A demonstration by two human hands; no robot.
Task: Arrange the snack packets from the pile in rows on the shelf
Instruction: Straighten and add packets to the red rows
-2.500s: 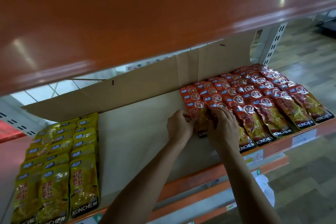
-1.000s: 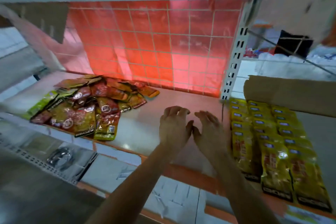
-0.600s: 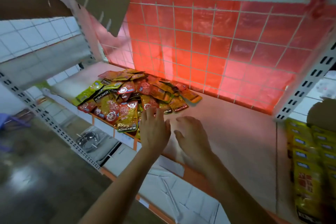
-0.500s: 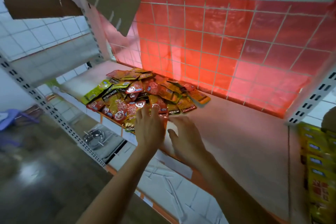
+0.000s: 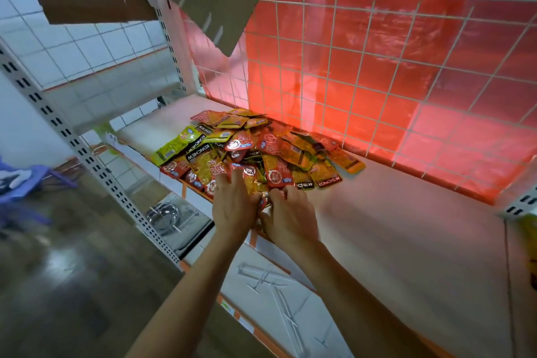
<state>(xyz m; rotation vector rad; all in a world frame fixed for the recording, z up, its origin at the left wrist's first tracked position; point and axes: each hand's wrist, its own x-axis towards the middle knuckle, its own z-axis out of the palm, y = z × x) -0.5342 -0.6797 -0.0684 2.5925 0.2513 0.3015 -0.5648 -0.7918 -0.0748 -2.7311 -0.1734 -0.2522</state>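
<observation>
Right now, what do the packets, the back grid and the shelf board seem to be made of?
Packets: glossy printed plastic film, probably; they catch light and lie crumpled.
Back grid: thin white wire, likely coated metal, with a translucent red sheet behind it.
Shelf board: smooth, pale, matt; painted metal or laminate, the picture leaves it open.

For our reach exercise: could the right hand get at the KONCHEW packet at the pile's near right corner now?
Probably yes: the KONCHEW packet lies uncovered at the edge of the pile, and only bare shelf separates it from the right hand.
</observation>
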